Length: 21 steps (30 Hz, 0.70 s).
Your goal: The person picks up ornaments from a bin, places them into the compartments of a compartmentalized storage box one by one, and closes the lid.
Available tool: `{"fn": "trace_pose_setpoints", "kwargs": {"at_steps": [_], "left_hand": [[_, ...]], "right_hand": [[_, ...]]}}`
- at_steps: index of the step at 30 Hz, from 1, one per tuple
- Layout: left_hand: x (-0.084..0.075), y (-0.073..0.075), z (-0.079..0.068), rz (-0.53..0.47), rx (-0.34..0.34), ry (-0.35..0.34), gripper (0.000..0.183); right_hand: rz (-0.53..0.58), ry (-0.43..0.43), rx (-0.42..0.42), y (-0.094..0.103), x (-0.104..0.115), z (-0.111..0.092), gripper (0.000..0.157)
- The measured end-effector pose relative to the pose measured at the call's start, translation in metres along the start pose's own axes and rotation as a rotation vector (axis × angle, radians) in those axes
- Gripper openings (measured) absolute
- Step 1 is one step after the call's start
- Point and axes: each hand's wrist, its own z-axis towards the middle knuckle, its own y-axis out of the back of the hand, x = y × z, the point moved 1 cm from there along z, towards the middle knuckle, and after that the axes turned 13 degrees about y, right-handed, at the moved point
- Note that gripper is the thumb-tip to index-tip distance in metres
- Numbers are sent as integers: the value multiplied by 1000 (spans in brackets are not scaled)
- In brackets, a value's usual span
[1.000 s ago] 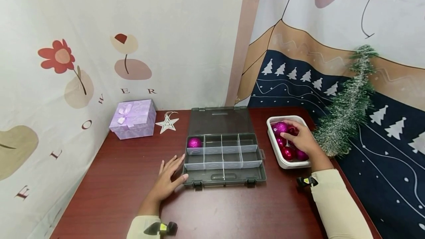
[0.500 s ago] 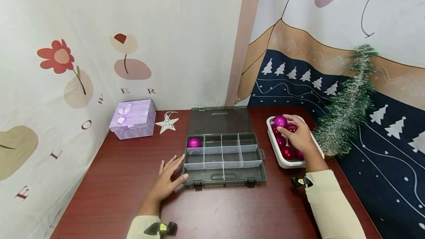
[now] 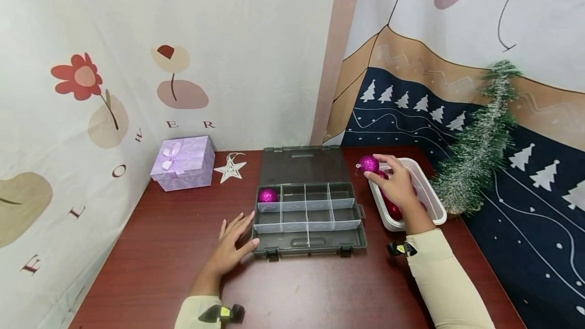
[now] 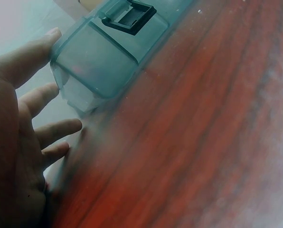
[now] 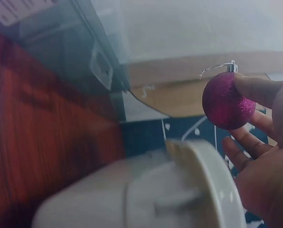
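My right hand (image 3: 394, 183) pinches a glittery magenta Christmas ball (image 3: 367, 164) between thumb and fingers, above the left rim of the white tub (image 3: 432, 207). In the right wrist view the ball (image 5: 227, 100) shows its silver cap and string. Several red and magenta balls (image 3: 393, 209) lie in the tub, partly hidden by the hand. My left hand (image 3: 232, 245), fingers spread and fairly straight, touches the left side of the dark clear compartment box (image 3: 309, 255). One magenta ball (image 3: 267, 196) sits in the box's back left compartment; the lid (image 3: 301, 166) lies back.
A lilac gift box (image 3: 183, 164) and a white star ornament (image 3: 230, 168) stand at the back left of the brown table (image 3: 292, 293). A small frosted Christmas tree (image 3: 480, 151) rises behind the tub on the right. Printed cloth hangs behind the table.
My right hand has picked a magenta ball out of the tub and moved it up and left, past the tub's rim. The left hand stays in place at the box.
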Motion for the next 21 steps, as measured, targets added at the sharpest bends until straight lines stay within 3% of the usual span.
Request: {"fn": "trace_pose_setpoints", "kwargs": {"at_steps": [11,21], "left_hand": [[-9,4,-1,3,10,29,71],[-3,1,1,-12,25,51,72]], "right_hand": [[85,48,61,-28,21,13,56],[135,132,93,-58,39,20,54]]}}
